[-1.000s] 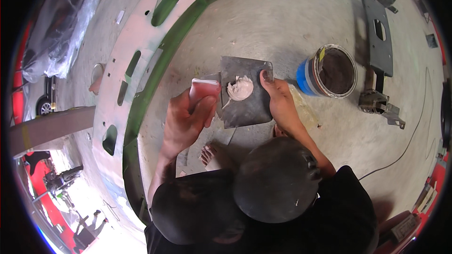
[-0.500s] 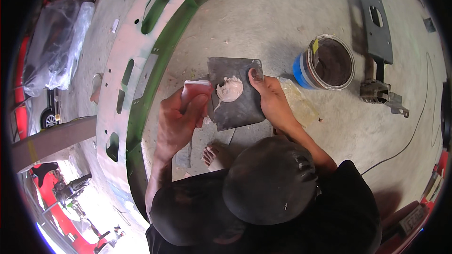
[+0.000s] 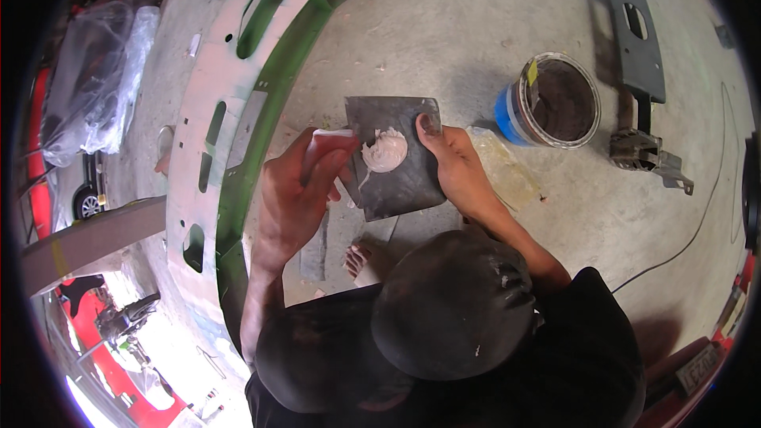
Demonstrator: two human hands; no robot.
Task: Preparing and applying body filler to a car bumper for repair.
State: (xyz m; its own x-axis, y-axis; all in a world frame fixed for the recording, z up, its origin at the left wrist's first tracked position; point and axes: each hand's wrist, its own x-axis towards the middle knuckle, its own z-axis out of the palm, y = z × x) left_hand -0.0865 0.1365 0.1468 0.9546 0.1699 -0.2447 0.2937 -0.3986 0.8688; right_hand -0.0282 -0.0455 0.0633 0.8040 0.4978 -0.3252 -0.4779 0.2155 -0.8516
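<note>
My left hand (image 3: pixel 287 200) grips a flat reddish putty spreader (image 3: pixel 330 143) with a whitish top edge. The spreader is beside the left edge of a dark grey mixing plate (image 3: pixel 406 190); whether they touch I cannot tell. A round dollop of pale pink putty (image 3: pixel 385 150) lies on the plate. At the plate's right edge my right hand (image 3: pixel 461 168) holds it, thumb on top and the other fingers hidden underneath.
Along my left stands a long curved panel (image 3: pixel 193 119), pale pink with a green inner side. An open blue tin (image 3: pixel 511 115) stands on the floor at right, near a yellowish plastic sheet (image 3: pixel 507 166). Farther right lies a grey bracket (image 3: pixel 634 55); a thin cable (image 3: pixel 682 246) crosses the floor.
My left hand has shifted slightly to the left, and the spreader is tilted a little differently. The plate and my right hand have barely moved.
</note>
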